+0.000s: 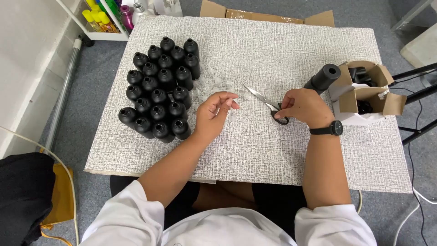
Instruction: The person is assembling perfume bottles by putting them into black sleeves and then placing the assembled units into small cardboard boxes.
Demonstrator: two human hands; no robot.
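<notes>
On the surface (255, 136), right hand (302, 107) grips scissors (268, 104) (blades parted, could nick); left hand (214, 114) pinches clear scrap (231, 98).

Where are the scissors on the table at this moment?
In the head view, the scissors lie on the table right of centre, their black handles under the right hand; the blades point toward the group of black bottles.

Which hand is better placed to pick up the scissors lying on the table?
Right. The right hand already rests on the black handles of the scissors, while the left hand is apart from them, pinching a small clear scrap beside the black bottles.
</notes>
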